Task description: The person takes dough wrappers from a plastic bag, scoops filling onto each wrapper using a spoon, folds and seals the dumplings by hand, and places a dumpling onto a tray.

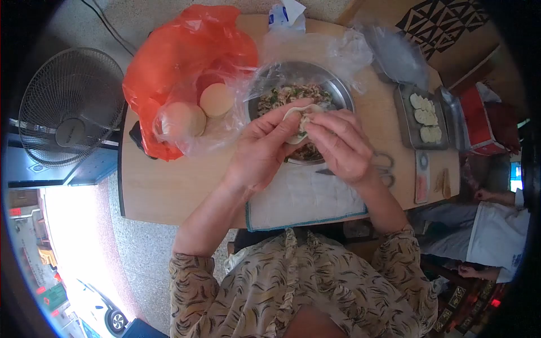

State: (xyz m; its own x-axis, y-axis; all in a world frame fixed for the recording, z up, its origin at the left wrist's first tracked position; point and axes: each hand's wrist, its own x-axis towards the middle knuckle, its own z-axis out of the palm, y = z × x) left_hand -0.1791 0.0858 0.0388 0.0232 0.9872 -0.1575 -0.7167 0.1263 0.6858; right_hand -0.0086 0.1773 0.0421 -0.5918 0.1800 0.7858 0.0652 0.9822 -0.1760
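Observation:
A round dough wrapper with some filling (299, 125) is folded partway between my two hands, above the near side of a metal bowl (345, 97). My left hand (262, 147) cups the wrapper from the left, its thumb on the dough. The fingers of my right hand (342, 145) pinch the wrapper's right edge. Minced filling (284, 97) with green bits lies in the bowl. Stacks of round wrappers (216, 99) rest in clear plastic to the left. Several finished dumplings (426, 116) sit in a tray (412, 135) at the right.
A red plastic bag (169, 62) covers the table's back left. Scissors (384, 161) lie right of my right hand, beside a white cloth (298, 205). A clear lid (397, 53) is behind the tray. A fan (70, 132) stands left; another person (496, 234) is at right.

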